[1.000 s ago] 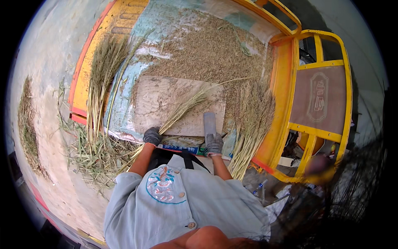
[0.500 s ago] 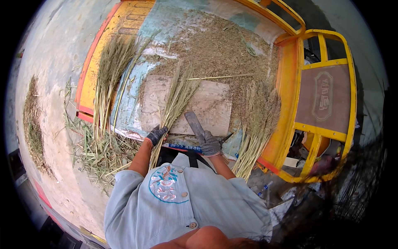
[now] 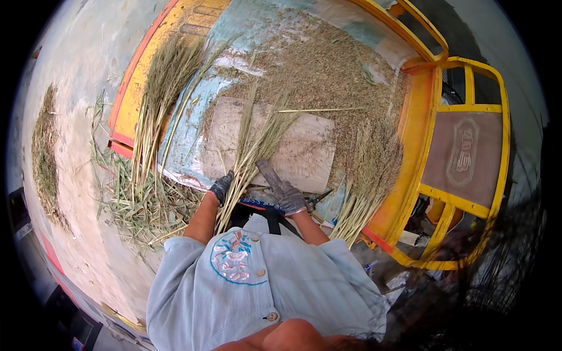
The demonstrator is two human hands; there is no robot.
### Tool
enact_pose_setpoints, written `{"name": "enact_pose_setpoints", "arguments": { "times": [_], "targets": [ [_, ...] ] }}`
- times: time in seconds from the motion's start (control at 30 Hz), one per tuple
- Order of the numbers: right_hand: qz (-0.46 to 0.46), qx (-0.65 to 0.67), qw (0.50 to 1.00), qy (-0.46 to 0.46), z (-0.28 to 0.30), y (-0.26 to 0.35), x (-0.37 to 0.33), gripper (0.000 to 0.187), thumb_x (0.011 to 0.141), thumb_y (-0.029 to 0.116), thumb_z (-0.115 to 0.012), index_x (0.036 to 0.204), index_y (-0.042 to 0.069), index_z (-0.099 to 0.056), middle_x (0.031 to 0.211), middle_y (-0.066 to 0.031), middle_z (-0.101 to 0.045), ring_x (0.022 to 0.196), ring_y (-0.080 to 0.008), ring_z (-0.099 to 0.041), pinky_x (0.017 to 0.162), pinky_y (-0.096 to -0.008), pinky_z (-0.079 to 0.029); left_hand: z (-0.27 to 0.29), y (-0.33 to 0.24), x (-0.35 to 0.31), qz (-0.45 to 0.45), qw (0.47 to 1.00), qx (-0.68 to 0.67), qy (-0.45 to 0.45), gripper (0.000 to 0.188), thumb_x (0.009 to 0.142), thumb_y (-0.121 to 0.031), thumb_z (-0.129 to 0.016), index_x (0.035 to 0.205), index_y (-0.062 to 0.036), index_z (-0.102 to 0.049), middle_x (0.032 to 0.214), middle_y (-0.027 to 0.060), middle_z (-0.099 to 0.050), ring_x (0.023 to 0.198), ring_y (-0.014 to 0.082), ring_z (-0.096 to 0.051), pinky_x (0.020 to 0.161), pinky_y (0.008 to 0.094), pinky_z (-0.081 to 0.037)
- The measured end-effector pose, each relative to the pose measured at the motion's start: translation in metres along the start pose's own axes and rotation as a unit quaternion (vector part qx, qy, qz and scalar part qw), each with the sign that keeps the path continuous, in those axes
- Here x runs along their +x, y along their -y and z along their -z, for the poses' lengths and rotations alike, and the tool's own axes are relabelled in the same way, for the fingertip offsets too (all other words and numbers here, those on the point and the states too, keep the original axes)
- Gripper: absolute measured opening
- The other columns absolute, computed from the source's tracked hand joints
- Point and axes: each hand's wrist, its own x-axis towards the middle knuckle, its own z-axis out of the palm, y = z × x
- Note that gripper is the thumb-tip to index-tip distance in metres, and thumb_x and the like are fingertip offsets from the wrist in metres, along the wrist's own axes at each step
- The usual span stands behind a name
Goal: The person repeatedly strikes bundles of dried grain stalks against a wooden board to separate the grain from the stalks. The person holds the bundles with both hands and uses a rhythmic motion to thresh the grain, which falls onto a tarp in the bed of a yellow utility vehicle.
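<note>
Worked over a yellow cart bed, spread with a pale blue sheet and, beyond the wooden board, loose grain! Had the stalk bundle slanted across the board's left part, seed heads over the wood, stems running past its near edge. Looked light, likely springy along the stems, dry and quick to shed at the heads; best taken low on bare stems. And gripped right there, beside the board's near-left corner, with the left hand, gloved fingers curled round the stems, tips partly hidden. At the board's near edge, wrapped the right hand's fingers around a grey flat bar, pointing stemward; touching or not, couldn't tell.
</note>
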Motion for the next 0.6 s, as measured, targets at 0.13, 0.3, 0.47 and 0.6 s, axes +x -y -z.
{"name": "enact_pose_setpoints", "arguments": {
  "times": [0.13,0.3,0.47,0.6],
  "targets": [
    [0.013,0.000,1.000,-0.019,-0.009,-0.008,-0.003,0.038,0.086,0.037,-0.050,0.108,0.006,-0.050,0.082,-0.0241,-0.060,0.077,-0.0401,-0.061,0.066,-0.0507,-0.048,-0.020,0.000,-0.001,-0.033,0.987,0.159,-0.017,0.052,0.090,-0.055,-0.037,0.098,-0.0082,-0.058,0.077,0.0117,-0.065,0.056,0.0186,-0.060,0.049,0.0304,-0.051],
    [0.019,-0.023,0.998,-0.054,-0.009,-0.006,-0.004,0.036,0.086,0.039,-0.048,0.096,0.004,-0.053,0.074,-0.0214,-0.060,0.071,-0.0390,-0.062,0.062,-0.0508,-0.047,-0.034,0.004,0.004,-0.067,0.876,0.476,0.019,0.029,0.088,-0.036,-0.056,0.096,-0.0088,-0.053,0.064,0.0050,-0.060,0.046,0.0114,-0.052,0.040,0.0248,-0.042],
    [0.046,-0.095,0.994,0.003,0.034,0.019,-0.006,0.051,0.087,0.049,-0.046,0.128,0.022,-0.035,0.068,-0.0190,-0.059,0.060,-0.0326,-0.062,0.051,-0.0475,-0.047,-0.041,-0.003,-0.015,-0.021,0.989,0.145,0.018,0.024,0.083,-0.029,-0.064,0.080,-0.0086,-0.053,0.055,0.0006,-0.043,0.042,0.0086,-0.037,0.037,0.0225,-0.031],
    [0.090,-0.103,0.991,0.002,0.054,0.037,0.000,0.037,0.089,0.042,-0.045,0.112,0.013,-0.052,0.069,-0.0184,-0.060,0.060,-0.0335,-0.061,0.052,-0.0472,-0.048,-0.016,0.004,0.004,0.046,0.966,0.246,-0.057,0.026,0.081,-0.032,-0.067,0.076,-0.0094,-0.055,0.054,-0.0004,-0.045,0.041,0.0100,-0.038,0.037,0.0231,-0.028]
  ]
}}
